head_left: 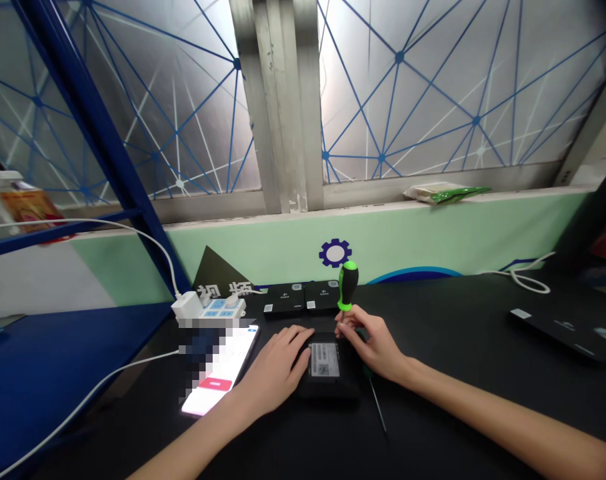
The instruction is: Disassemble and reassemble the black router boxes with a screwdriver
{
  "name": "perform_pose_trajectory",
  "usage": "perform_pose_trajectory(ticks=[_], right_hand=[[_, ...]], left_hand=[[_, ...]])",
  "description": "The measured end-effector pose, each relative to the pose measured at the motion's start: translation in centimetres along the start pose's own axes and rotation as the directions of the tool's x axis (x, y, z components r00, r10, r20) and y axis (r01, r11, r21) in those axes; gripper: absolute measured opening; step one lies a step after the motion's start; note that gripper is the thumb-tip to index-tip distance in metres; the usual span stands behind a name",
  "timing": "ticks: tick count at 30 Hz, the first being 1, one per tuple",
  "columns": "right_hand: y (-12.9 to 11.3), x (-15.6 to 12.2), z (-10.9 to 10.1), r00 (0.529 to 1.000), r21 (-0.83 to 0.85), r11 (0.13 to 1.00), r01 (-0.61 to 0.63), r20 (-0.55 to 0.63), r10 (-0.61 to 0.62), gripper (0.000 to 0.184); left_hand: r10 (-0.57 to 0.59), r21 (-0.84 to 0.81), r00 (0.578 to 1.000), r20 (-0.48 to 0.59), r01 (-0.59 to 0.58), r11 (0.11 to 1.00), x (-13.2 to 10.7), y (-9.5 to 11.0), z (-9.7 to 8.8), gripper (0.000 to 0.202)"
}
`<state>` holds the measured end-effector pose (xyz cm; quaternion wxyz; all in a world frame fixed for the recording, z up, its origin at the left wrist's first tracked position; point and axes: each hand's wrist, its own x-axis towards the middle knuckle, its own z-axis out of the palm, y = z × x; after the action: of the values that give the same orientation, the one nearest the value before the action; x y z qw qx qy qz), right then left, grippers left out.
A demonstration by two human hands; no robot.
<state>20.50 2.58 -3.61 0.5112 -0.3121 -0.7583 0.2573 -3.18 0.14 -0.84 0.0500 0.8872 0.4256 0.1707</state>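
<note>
A small black device (325, 367) with a white label lies on the black table (457, 373). My left hand (275, 367) rests on its left edge, fingers curled against it and holding it still. My right hand (373, 340) pinches the shaft of a screwdriver with a green and black handle (347, 285), which stands upright with its tip at the device's far right corner.
Two more black devices (303, 298) lie behind. A lit phone (221, 377) lies at the left, beside a white power strip (207, 308) with a cable. A thin second screwdriver (377, 407) lies near my right wrist. Another black device (567, 330) sits far right.
</note>
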Motion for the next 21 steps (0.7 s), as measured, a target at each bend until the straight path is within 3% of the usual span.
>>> perform_pose_trajectory(ticks=[15, 21], right_hand=[[-0.08, 0.14, -0.17, 0.999, -0.018, 0.999, 0.037, 0.016, -0.037, 0.016], [-0.14, 0.36, 0.05, 1.000, -0.009, 1.000, -0.015, -0.002, 0.015, 0.015]], left_hand=[[-0.002, 0.008, 1.000, 0.011, 0.002, 1.000, -0.01, -0.05, -0.01, 0.040], [-0.004, 0.006, 1.000, 0.008, 0.004, 1.000, -0.03, -0.18, 0.09, 0.040]])
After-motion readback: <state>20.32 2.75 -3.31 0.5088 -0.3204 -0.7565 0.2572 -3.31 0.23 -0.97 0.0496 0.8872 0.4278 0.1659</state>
